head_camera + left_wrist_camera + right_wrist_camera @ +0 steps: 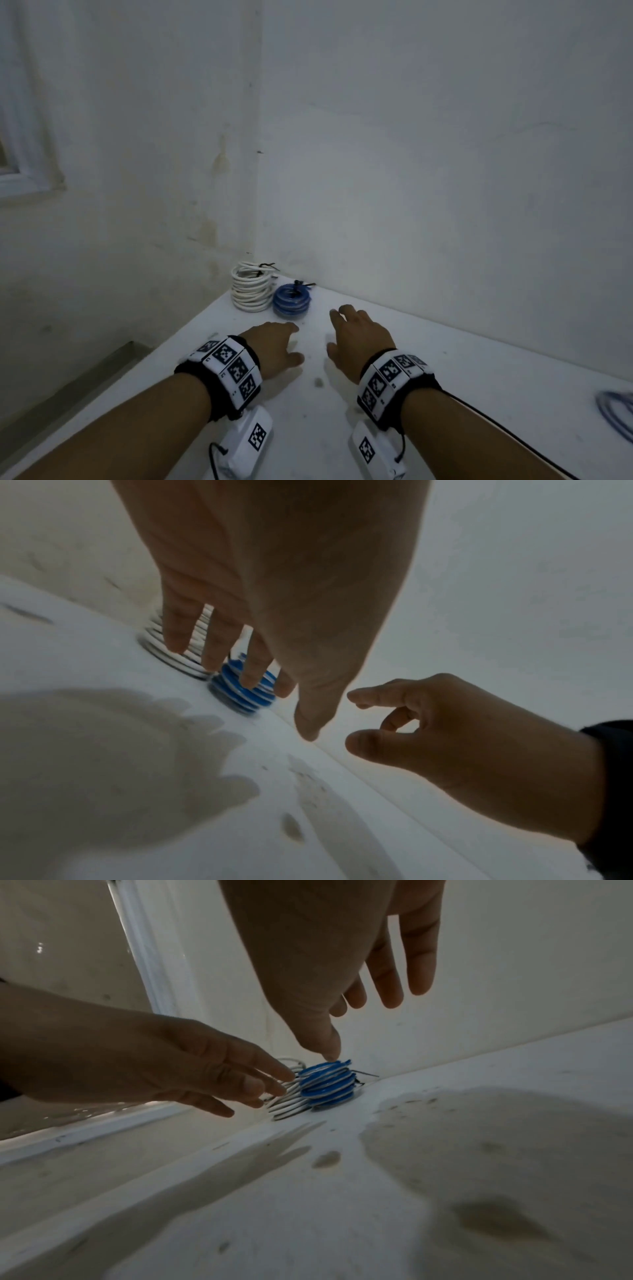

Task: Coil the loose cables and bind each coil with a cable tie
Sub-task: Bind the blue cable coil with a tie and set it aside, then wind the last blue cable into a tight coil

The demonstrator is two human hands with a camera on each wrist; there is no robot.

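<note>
Both forearms reach in from the near edge, each wrist wrapped in a black band (219,375) set with printed marker squares. Left hand (274,346) and right hand (359,337) hover side by side over the white bench (462,394), palms down, fingers loosely spread, neither holding anything. A bare strip of bench shows between them, and more bare surface runs off to the right.

Along the left, the bench ends in a long edge with the floor below; at the back it meets two white walls in a corner. Tucked into that corner stand two finished coils: a white cable coil (250,289) at the left edge and a blue cable coil (292,299) touching its right side. Each carries a dark cable tie (301,284) whose tail sticks up. Both coils lie just beyond the fingertips, apart from them, the blue one nearer the left hand.

From the left wrist view the fingers hide parts of both coils. At the far right of the bench another blue cable (616,416) is blurred and cut off by the frame. A window frame (24,178) is clipped at the left.
</note>
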